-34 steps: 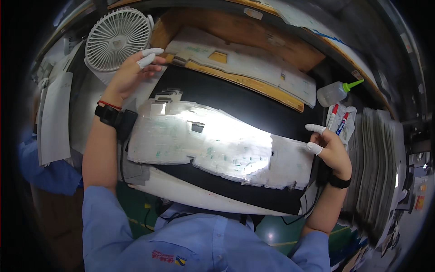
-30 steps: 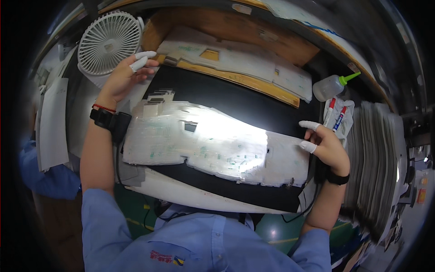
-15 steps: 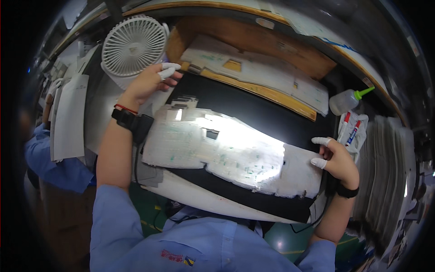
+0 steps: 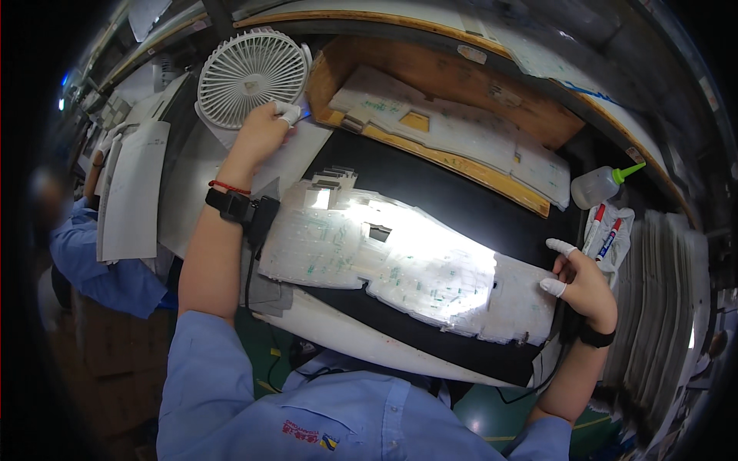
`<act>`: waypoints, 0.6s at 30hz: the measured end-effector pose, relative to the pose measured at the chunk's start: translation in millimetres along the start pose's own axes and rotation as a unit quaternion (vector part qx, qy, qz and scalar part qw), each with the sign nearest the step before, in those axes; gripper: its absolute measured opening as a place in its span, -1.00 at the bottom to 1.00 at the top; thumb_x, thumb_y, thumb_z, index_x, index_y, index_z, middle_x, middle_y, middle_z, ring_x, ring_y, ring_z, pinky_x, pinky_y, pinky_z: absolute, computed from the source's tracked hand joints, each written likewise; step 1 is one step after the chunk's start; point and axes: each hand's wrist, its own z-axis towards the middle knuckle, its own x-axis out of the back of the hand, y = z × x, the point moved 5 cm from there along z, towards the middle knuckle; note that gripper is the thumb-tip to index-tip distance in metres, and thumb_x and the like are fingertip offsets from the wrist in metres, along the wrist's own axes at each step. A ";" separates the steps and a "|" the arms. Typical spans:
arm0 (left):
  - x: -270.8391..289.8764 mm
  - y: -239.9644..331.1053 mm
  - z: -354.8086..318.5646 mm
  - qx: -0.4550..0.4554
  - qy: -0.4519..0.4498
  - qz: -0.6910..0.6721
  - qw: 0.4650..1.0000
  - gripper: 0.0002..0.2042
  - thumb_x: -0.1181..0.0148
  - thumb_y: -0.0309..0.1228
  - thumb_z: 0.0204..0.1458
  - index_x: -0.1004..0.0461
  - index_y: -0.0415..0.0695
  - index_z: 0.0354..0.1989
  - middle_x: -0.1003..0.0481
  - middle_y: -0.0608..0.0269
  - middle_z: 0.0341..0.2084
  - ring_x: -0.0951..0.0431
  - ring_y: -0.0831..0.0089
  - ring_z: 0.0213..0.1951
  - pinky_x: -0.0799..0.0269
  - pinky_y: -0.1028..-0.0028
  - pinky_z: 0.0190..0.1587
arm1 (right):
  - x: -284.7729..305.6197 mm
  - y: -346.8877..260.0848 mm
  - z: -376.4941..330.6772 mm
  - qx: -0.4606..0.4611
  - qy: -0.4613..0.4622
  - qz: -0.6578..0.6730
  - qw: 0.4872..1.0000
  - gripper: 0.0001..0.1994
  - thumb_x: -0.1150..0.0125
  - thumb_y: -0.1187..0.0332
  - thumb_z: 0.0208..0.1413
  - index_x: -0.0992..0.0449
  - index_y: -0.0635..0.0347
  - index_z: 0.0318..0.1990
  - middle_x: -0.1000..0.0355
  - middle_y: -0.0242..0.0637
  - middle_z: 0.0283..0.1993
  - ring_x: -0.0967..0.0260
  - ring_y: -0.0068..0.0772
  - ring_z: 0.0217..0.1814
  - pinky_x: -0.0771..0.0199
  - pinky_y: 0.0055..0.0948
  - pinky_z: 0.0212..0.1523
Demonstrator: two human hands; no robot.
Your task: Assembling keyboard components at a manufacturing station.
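A person's left hand [image 4: 265, 127] is reaching to the upper left of the frame, fingers curled on paper just below a white fan [image 4: 247, 77]. The right hand [image 4: 586, 283] is gripping the right edge of a translucent printed sheet [image 4: 400, 265] that is lying across the black desk [image 4: 453, 203] at centre frame.

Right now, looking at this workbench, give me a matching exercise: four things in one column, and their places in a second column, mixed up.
Things:
1. small white fan
2. squeeze bottle with green tip
3. translucent circuit sheet
4. red and blue markers

Places:
A. spread on the black mat, lit from below
B. far left, beside the left hand
C. far right, above the markers
D. on a white cloth just beyond the right hand

Pairs: 1-B, 2-C, 3-A, 4-D
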 end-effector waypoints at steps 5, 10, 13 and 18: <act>-6.0 5.9 -3.7 0.005 -0.026 0.008 1.000 -0.80 -0.06 -0.30 0.15 -0.50 -0.14 -0.18 -0.51 0.41 -0.33 -0.49 0.63 -0.29 -0.36 0.61 -0.30 | -0.3 1.8 -0.4 -0.007 -0.008 0.002 1.000 -0.33 -0.42 0.28 -0.22 -0.35 0.25 0.13 -0.27 -0.43 -0.40 -0.21 -0.65 -0.48 -0.27 -0.62 -0.44; -7.6 1.6 -2.5 0.013 -0.034 -0.023 0.999 -0.77 0.00 -0.27 0.19 -0.46 -0.11 -0.12 -0.47 0.40 -0.23 -0.46 0.63 -0.20 -0.37 0.57 -0.24 | 1.2 1.8 -2.9 0.008 0.018 0.005 1.000 -0.33 -0.42 0.29 -0.22 -0.35 0.24 0.13 -0.27 -0.43 -0.38 -0.19 -0.65 -0.49 -0.26 -0.63 -0.44; -8.5 3.0 -4.5 0.007 -0.037 -0.022 0.999 -0.76 0.02 -0.24 0.19 -0.44 -0.09 -0.10 -0.45 0.39 -0.21 -0.43 0.62 -0.14 -0.37 0.53 -0.19 | 2.1 2.6 -2.9 0.013 0.021 0.015 1.000 -0.33 -0.42 0.29 -0.21 -0.35 0.23 0.14 -0.26 -0.44 -0.37 -0.18 -0.66 -0.49 -0.24 -0.64 -0.44; -9.6 2.5 -6.6 0.010 -0.056 -0.011 0.998 -0.74 0.04 -0.21 0.20 -0.43 -0.07 -0.07 -0.42 0.40 -0.18 -0.37 0.60 -0.09 -0.36 0.50 -0.12 | 2.1 1.5 -2.6 0.005 0.009 0.008 1.000 -0.34 -0.41 0.30 -0.20 -0.34 0.23 0.15 -0.26 -0.45 -0.37 -0.17 -0.69 -0.50 -0.23 -0.66 -0.46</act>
